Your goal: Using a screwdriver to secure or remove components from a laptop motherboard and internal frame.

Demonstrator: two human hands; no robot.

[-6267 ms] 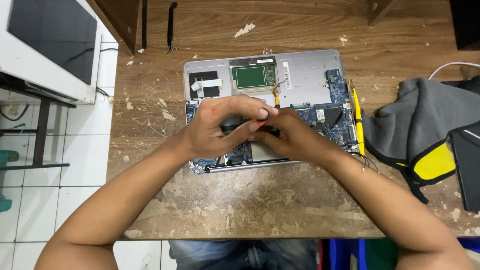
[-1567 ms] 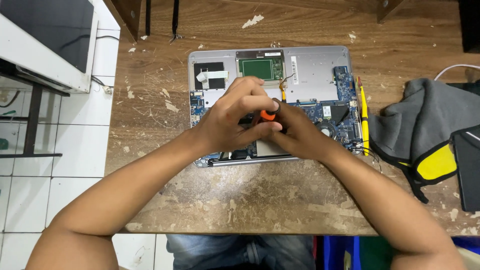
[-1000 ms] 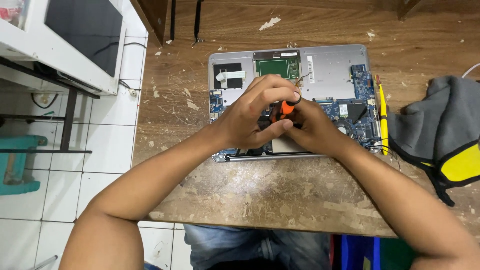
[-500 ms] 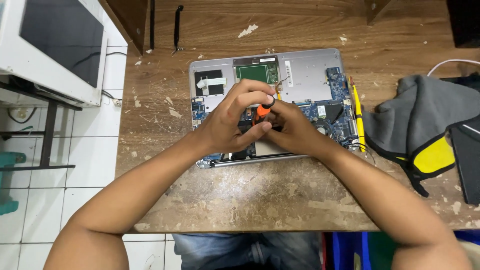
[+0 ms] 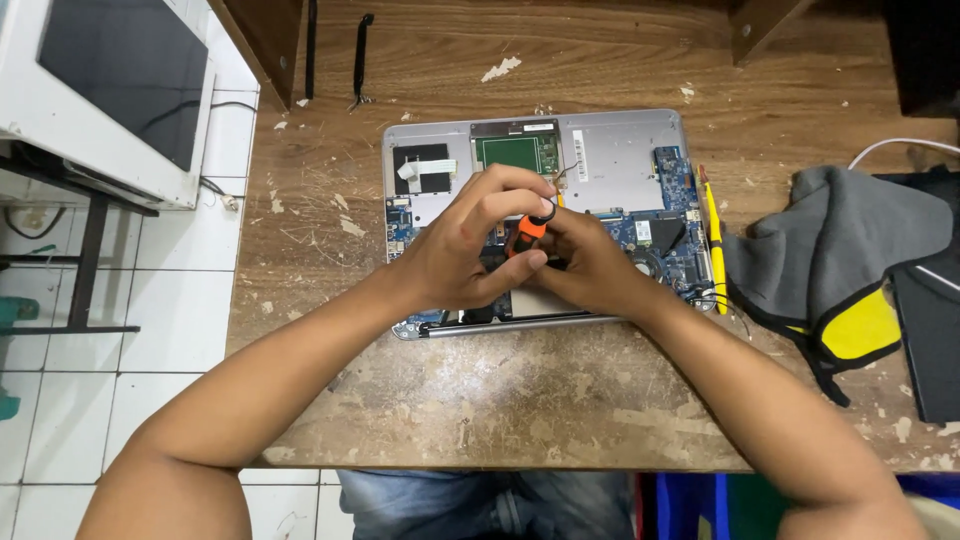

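My left hand (image 5: 462,245) is curling around an orange screwdriver (image 5: 524,234), fingers closed on its handle, w/ the black cap end showing at my fingertips. My right hand (image 5: 590,262) is pressing in from the other side, fingers bent and touching the same screwdriver lower down; I can't tell if it's gripping the tool or just steadying it. The tip is hidden under both hands.

Both hands are resting over the middle of an opened laptop (image 5: 620,160), lying w/ its insides facing up: silver casing at the far side, a green board (image 5: 512,152) near the top centre, a blue circuit board (image 5: 672,190) running down the right.

Just beside the laptop's right edge, a yellow tool (image 5: 712,225) is lying lengthwise. Further right, a grey and yellow cloth (image 5: 850,260) is sitting crumpled on the worn wooden table (image 5: 480,400). At far left, off the table, a white-framed monitor (image 5: 100,90) is standing over a tiled floor.
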